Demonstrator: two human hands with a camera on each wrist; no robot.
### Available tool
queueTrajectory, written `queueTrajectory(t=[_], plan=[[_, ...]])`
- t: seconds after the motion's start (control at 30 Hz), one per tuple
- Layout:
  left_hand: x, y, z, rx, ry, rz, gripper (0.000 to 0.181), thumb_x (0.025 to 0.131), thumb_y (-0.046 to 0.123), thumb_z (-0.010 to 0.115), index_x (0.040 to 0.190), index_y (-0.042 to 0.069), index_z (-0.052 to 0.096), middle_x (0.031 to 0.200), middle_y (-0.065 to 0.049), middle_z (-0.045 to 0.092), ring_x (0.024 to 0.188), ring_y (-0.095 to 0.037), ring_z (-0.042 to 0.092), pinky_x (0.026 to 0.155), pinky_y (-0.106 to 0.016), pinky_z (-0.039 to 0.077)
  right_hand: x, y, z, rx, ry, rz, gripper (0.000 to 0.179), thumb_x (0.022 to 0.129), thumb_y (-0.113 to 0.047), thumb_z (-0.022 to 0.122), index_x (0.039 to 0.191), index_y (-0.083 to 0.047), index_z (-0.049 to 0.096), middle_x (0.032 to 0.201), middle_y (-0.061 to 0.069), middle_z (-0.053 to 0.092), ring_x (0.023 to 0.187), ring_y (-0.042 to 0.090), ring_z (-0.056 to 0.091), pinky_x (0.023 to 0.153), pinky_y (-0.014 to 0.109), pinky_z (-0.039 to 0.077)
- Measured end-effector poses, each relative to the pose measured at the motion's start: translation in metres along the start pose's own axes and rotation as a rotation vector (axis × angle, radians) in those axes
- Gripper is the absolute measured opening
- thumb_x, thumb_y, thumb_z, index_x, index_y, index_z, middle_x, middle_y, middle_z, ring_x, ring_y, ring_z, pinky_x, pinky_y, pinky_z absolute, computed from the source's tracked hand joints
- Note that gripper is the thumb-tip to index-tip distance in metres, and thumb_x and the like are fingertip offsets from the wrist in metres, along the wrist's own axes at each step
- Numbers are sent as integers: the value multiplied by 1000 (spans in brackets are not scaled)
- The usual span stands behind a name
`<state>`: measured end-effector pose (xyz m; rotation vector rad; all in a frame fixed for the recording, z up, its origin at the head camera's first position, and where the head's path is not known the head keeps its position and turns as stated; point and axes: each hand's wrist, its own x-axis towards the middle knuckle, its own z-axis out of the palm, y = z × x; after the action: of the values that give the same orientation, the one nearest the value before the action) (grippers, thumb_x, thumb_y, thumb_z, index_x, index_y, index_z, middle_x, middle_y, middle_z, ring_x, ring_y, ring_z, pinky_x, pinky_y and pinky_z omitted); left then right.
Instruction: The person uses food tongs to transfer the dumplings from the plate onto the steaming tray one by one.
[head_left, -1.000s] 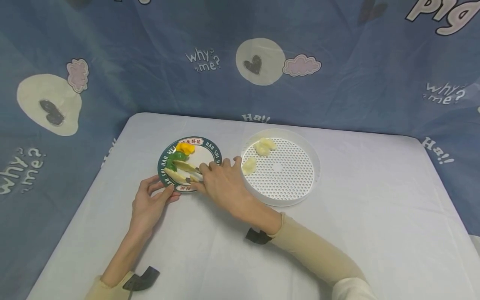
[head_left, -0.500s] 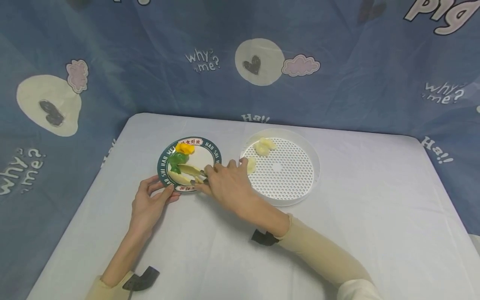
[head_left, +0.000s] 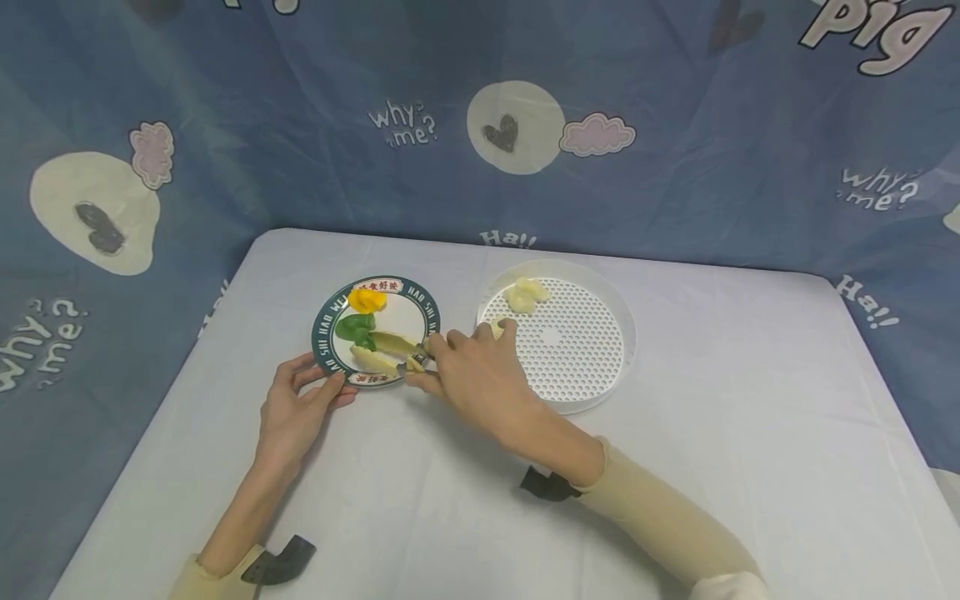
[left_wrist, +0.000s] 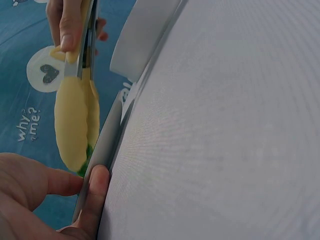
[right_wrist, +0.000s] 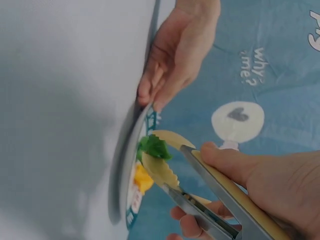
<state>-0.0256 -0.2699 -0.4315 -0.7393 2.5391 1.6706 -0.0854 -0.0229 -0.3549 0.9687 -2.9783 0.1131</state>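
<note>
My left hand (head_left: 292,421) pinches the near left rim of a round plate (head_left: 405,315) with a green lettered border; the left wrist view shows the rim between thumb and fingers. A yellow piece (head_left: 367,301) and a crumpled green piece (head_left: 352,327) lie on the plate. My right hand (head_left: 480,379) grips a pair of tongs (right_wrist: 212,182) with metal arms and cream scalloped tips. Those tips stand apart over the plate, right at the green piece (right_wrist: 154,147). Whether they clasp it I cannot tell.
Right of the plate stands a white round perforated tray (head_left: 577,350) with a raised rim. Pale yellow pieces (head_left: 525,295) lie at its far left, and another is partly hidden by my right hand. A printed blue cloth (head_left: 675,167) hangs behind the white table (head_left: 712,375).
My right hand and the tongs have moved a little to the right across the plate. The lower part of the green piece has shifted right with the tips. The left hand stays at the rim.
</note>
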Motion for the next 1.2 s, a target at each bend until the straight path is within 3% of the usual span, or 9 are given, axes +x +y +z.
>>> queueTrajectory(t=[0.17, 0.73, 0.97, 1.2], plan=[[0, 0, -1, 14, 2, -10, 75, 110, 22, 63, 170, 6, 21, 154, -22, 55, 79, 10, 74, 85, -1, 59, -8, 11, -9, -1, 7, 18, 60, 105, -70, 49, 122, -17, 71, 103, 3, 78, 100, 37, 74, 111, 73, 49], [0, 0, -1, 40, 24, -15, 77, 109, 25, 65, 170, 6, 22, 152, -21, 58, 78, 10, 74, 84, -2, 60, -28, 59, -33, 13, 31, 139, 61, 105, -71, 48, 119, -16, 68, 107, 3, 77, 109, 44, 73, 108, 79, 48], [1, -1, 0, 36, 20, -14, 77, 109, 25, 65, 170, 7, 21, 152, -21, 57, 79, 10, 74, 84, -3, 61, -37, 81, -34, 20, 54, 183, 57, 104, -70, 53, 108, -14, 66, 96, 1, 73, 94, 40, 72, 98, 73, 49], [0, -1, 0, 41, 17, -15, 77, 110, 26, 64, 170, 7, 21, 152, -21, 57, 79, 10, 74, 84, 0, 58, -49, 100, -37, 0, 80, 210, 57, 106, -66, 54, 108, -11, 66, 95, 5, 75, 93, 44, 72, 105, 83, 46]])
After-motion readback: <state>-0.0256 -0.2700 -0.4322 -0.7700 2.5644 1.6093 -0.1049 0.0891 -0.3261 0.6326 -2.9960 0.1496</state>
